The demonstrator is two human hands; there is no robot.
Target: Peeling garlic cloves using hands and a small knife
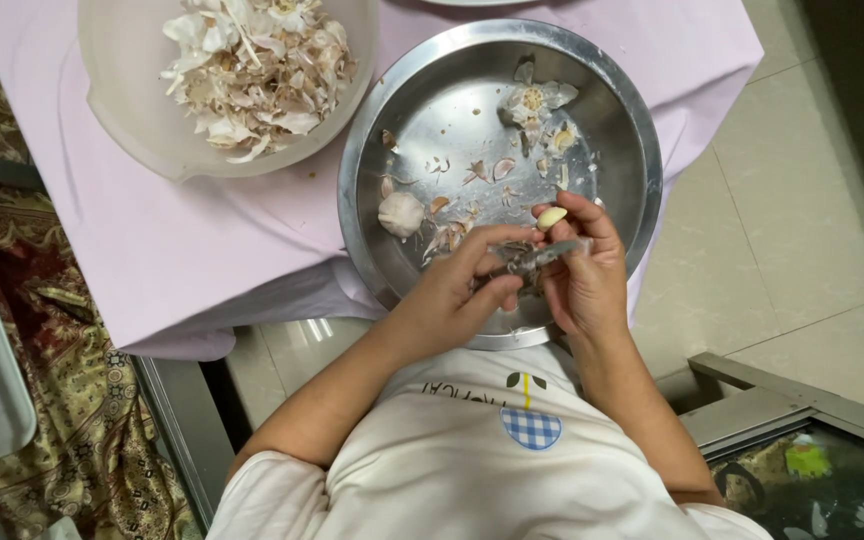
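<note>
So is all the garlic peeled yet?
Not yet. The white bowl already holds a big heap of peeled-off skins. The right hand holds a bare clove and a small knife, with the left hand helping. One unpeeled piece of garlic and some scraps remain in the steel pan.

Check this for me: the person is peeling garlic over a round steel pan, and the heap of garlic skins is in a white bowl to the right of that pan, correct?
Not quite. The head view shows the white bowl with the heap of garlic skins to the left of the round steel pan, not the right. The rest holds: both hands, left and right, work a garlic clove over that pan.
</note>
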